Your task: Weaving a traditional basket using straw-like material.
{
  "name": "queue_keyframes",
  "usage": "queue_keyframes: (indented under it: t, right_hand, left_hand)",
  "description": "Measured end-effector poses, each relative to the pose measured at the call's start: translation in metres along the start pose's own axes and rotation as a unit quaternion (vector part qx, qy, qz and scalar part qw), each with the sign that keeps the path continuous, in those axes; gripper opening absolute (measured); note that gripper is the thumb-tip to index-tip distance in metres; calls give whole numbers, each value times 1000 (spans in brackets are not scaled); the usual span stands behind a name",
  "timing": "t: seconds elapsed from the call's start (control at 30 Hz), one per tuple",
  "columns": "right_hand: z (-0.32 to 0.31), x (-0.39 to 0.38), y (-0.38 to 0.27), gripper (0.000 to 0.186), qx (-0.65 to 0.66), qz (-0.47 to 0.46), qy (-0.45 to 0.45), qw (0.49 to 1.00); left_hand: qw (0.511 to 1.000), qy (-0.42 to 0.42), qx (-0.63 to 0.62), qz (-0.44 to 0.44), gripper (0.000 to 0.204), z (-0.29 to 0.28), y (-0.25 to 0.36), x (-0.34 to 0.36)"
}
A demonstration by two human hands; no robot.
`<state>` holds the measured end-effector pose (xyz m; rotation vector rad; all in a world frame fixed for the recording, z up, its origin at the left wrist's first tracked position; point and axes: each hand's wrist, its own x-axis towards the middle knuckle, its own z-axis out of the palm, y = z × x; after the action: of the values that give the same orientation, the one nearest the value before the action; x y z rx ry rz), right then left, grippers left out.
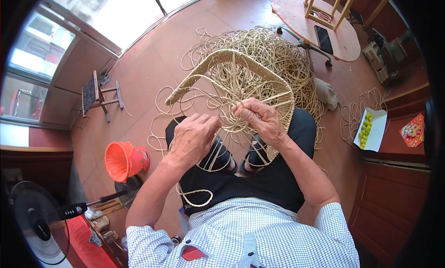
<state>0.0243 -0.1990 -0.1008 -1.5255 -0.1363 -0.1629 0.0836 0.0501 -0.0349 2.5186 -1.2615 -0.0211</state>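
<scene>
A round piece of tan straw cord rests over my lap, with a thick woven band (259, 66) curving along its far and right side. Thin cords cross its open middle. My right hand (265, 122) is closed, thumb and forefinger pinching a straw cord near the centre where strands gather. Just left of it, my left hand (195, 136) is closed with curled fingers at the cords; the back of the hand hides most of its grip, but cord runs out beside it. A loose cord loop (199, 202) hangs below my left hand onto my dark trousers.
Beyond the piece lies a large tangled cord heap (278, 50). A wooden table (296, 13) stands far right, a white tray (376, 133) of green fruit at right. On the left are a small stool (95, 94), a red bucket (139, 159) and a fan (41, 226).
</scene>
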Motion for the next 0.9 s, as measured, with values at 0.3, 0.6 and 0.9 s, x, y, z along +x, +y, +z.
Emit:
queue_keyframes:
  t: [0.3, 0.6, 0.9]
  right_hand:
    - [-1, -3, 10, 21, -63, -50, -2, 997]
    - [5, -14, 4, 22, -2, 3, 25, 1000]
    - [14, -13, 2, 27, 37, -25, 84, 995]
  left_hand:
    - [851, 175, -467, -164, 19, 52, 31, 29]
    - [761, 232, -584, -165, 22, 69, 17, 32]
    - [936, 118, -246, -223, 19, 23, -8, 27]
